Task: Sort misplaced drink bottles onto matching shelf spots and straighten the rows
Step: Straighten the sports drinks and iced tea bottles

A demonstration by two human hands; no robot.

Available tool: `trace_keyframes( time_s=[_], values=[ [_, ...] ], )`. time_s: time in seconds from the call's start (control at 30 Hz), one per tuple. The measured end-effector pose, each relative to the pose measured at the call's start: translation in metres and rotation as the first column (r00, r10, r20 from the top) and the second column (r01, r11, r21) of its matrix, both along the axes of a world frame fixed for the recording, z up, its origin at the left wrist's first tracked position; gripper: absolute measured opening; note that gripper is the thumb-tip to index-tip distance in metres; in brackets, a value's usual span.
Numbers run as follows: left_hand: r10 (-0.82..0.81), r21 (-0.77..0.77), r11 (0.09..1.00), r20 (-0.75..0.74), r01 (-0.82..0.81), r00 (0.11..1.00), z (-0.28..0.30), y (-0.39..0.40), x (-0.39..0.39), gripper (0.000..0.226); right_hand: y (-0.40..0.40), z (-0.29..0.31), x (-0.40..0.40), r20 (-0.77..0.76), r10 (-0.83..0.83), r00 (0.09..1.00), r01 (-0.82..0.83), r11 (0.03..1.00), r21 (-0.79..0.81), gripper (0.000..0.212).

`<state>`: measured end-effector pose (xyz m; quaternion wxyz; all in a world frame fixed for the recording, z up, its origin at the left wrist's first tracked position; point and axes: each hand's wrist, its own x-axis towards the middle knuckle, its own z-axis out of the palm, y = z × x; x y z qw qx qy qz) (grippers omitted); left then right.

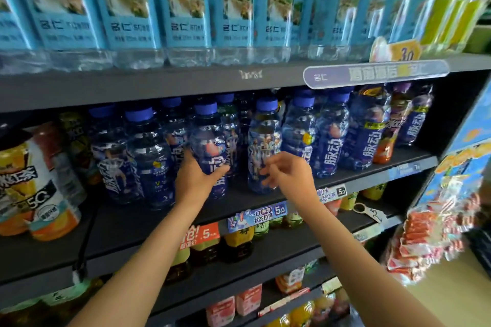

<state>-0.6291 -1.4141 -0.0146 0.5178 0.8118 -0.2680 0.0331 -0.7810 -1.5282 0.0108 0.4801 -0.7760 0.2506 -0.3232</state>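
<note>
- My left hand (198, 175) is gripping a blue-capped bottle (208, 151) low on its label, fingers wrapping round its front, near the front edge of the middle shelf (164, 223).
- My right hand (288, 172) is reaching to a second blue bottle (263, 146) just beside the first, fingers loosely spread and narrow; I cannot tell whether they are touching it.
- A dark gap is showing between these two bottles, and bare shelf is lying open in front of them, out to the price tags (256, 216) on the lip.
- More blue bottles are crowding behind and to both sides, running to the shelf's right end wall.
- At the left edge, orange-and-white bottles (34, 194) are sitting partly cut off by the frame.
- The water bottles (183, 13) on the top shelf are losing their caps to the frame's top edge.
- The lower shelves are blurring; their labels are hard to make out.
</note>
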Motion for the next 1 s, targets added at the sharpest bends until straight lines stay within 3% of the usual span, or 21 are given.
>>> trace_keyframes(
  time_s=[0.13, 0.2, 0.27, 0.33, 0.5, 0.6, 0.7, 0.8, 1.0],
  values=[
    [0.113, -0.064, 0.992, 0.017, -0.112, 0.993, -0.004, -0.018, -0.010, 0.080, -0.036, -0.009, -0.031, 0.037, -0.141, 0.989, 0.138, 0.987, 0.079, 0.018],
    [0.219, -0.236, 0.951, 0.065, -0.198, 0.974, -0.001, -0.020, -0.033, 0.066, -0.055, -0.014, -0.047, 0.067, -0.189, 0.980, 0.181, 0.978, 0.106, 0.017],
    [0.290, -0.456, 0.875, 0.228, -0.161, 0.930, 0.008, -0.023, -0.059, 0.048, -0.076, -0.014, -0.062, 0.105, -0.259, 0.960, 0.245, 0.961, 0.125, 0.015],
    [0.275, -0.536, 0.843, 0.379, -0.032, 0.884, 0.018, -0.034, -0.077, 0.035, -0.097, -0.013, -0.072, 0.135, -0.331, 0.934, 0.314, 0.940, 0.135, 0.013],
    [0.113, -0.450, 0.873, 0.560, 0.187, 0.821, 0.047, -0.091, -0.126, 0.031, -0.143, -0.011, -0.080, 0.218, -0.444, 0.869, 0.444, 0.894, 0.055, 0.002],
    [0.056, -0.368, 0.903, 0.615, 0.223, 0.786, 0.040, -0.133, -0.148, 0.029, -0.188, -0.010, -0.095, 0.279, -0.493, 0.824, 0.522, 0.852, -0.036, 0.029],
    [0.048, -0.268, 0.956, 0.546, 0.120, 0.836, 0.028, -0.175, -0.162, 0.033, -0.249, -0.002, -0.111, 0.275, -0.536, 0.798, 0.576, 0.812, -0.091, 0.051],
    [0.072, -0.115, 0.993, 0.514, -0.014, 0.855, 0.022, -0.207, -0.166, 0.037, -0.306, 0.011, -0.112, 0.227, -0.501, 0.835, 0.533, 0.838, -0.114, 0.068],
    [0.130, 0.105, 0.975, 0.447, -0.196, 0.885, 0.019, -0.212, -0.180, 0.045, -0.344, 0.011, -0.098, 0.234, -0.335, 0.913, 0.377, 0.911, -0.166, 0.065]
  ],
)
